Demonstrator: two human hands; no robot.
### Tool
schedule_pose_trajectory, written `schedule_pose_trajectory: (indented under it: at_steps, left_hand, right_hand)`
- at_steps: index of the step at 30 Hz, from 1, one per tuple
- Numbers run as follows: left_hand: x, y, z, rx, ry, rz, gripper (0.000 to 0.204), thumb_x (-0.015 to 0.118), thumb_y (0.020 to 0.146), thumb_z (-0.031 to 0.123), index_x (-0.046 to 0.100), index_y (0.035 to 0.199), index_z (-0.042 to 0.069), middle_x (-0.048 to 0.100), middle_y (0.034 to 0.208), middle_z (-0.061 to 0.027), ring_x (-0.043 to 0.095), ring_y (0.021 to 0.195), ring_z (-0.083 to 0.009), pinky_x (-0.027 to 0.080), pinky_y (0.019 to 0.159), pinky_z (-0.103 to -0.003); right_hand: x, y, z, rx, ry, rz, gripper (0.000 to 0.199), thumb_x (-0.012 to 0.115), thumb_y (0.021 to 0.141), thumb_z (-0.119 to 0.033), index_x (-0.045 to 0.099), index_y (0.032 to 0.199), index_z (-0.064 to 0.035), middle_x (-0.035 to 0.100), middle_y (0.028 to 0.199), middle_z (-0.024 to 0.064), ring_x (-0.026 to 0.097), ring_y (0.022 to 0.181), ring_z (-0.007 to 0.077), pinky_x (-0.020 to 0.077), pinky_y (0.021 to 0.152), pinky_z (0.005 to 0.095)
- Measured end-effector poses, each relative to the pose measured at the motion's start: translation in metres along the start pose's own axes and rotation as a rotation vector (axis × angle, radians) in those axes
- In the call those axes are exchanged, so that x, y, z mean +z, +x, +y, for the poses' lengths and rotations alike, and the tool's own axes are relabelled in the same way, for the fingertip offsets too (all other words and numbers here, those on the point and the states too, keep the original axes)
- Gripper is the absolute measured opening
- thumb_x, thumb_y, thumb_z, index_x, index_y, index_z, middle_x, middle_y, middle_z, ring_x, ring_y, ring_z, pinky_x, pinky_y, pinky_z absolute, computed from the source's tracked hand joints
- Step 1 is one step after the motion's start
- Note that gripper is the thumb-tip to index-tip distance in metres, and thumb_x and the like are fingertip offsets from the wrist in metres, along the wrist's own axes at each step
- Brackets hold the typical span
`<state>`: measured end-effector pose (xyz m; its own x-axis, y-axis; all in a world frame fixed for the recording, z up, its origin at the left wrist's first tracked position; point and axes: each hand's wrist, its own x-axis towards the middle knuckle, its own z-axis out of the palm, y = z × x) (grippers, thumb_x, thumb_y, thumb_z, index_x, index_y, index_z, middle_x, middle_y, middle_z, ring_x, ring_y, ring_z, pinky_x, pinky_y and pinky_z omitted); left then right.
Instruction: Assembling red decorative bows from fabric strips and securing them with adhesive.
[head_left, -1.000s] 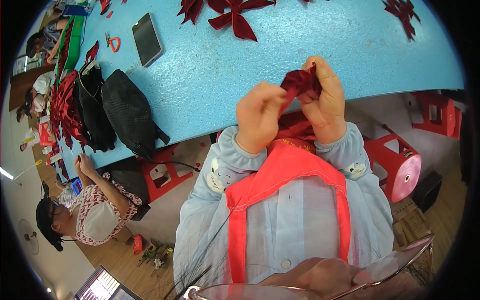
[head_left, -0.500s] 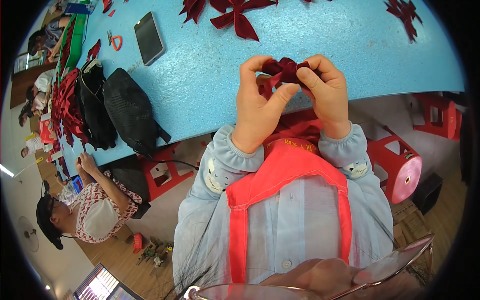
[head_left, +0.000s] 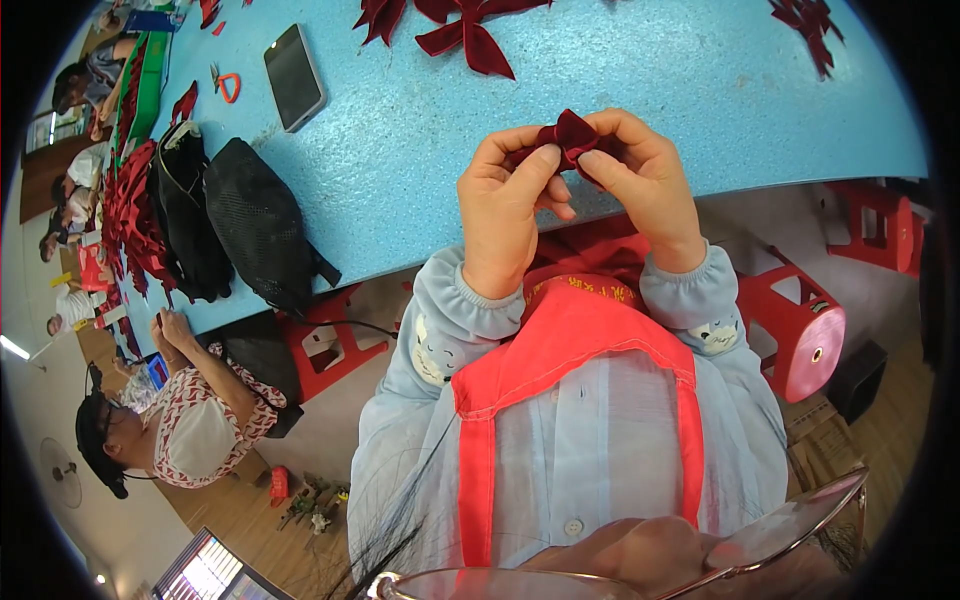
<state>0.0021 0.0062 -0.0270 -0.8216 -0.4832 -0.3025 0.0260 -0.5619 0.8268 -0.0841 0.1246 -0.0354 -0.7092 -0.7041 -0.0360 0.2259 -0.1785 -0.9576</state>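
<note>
A dark red velvet ribbon bow [head_left: 572,135] is pinched between both my hands, just above the front edge of the blue table [head_left: 400,170]. My left hand [head_left: 508,200] grips its left side, thumb in front and index finger behind. On the other side my right hand [head_left: 645,180] presses its thumb near the knot, with the fingers curled behind. One loop of the bow sticks up between the thumbs. The ends of the ribbon are mostly hidden by my fingers. Finished-looking bows of the same velvet [head_left: 470,40] lie beyond my hands at the far edge of view.
A phone [head_left: 295,78], orange-handled scissors [head_left: 228,86] and two black pouches [head_left: 262,225] lie to the left. Past them are a heap of red ribbon [head_left: 135,215] and a green tray [head_left: 157,75]. Another person [head_left: 190,420] sits at left. Red stools [head_left: 800,325] stand under the table.
Both thumbs have moved in toward the knot, and the bow is turned so a loop now points up. My left hand has shifted slightly left and down.
</note>
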Motion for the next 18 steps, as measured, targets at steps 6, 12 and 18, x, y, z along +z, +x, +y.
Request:
schedule_pose_trajectory:
  at_steps: [6, 12, 18]
  left_hand:
    - [0.003, -0.002, -0.003, 0.082, 0.085, 0.002, 0.019, 0.057, 0.083, 0.002, 0.051, 0.1, -0.004, 0.059, 0.083, -0.0103, 0.055, 0.057, -0.0105, 0.049, 0.045, -0.024]
    - [0.005, -0.001, -0.005, 0.136, 0.091, 0.041, 0.023, 0.054, 0.084, 0.002, 0.049, 0.106, 0.001, 0.057, 0.082, -0.0082, 0.055, 0.058, -0.0089, 0.049, 0.046, -0.023]
    - [0.002, -0.001, -0.001, 0.093, 0.174, -0.009, 0.022, 0.054, 0.086, 0.006, 0.05, 0.107, 0.005, 0.056, 0.083, -0.0055, 0.052, 0.06, -0.0068, 0.047, 0.047, -0.021]
  right_hand:
    - [0.0, 0.003, 0.012, -0.064, -0.029, 0.052, 0.018, 0.056, 0.083, -0.005, 0.056, 0.101, -0.0008, 0.054, 0.09, -0.0006, 0.048, 0.079, 0.0062, 0.0393, 0.067, 0.0201]
    - [0.007, 0.003, 0.015, -0.017, 0.114, 0.052, 0.015, 0.056, 0.083, -0.002, 0.057, 0.098, -0.0006, 0.051, 0.095, 0.0001, 0.049, 0.084, 0.0079, 0.0411, 0.072, 0.022]
    - [0.003, 0.003, 0.018, -0.086, -0.146, 0.054, 0.017, 0.055, 0.083, -0.001, 0.055, 0.099, -0.0004, 0.05, 0.101, 0.0011, 0.049, 0.09, 0.0097, 0.0412, 0.076, 0.0232]
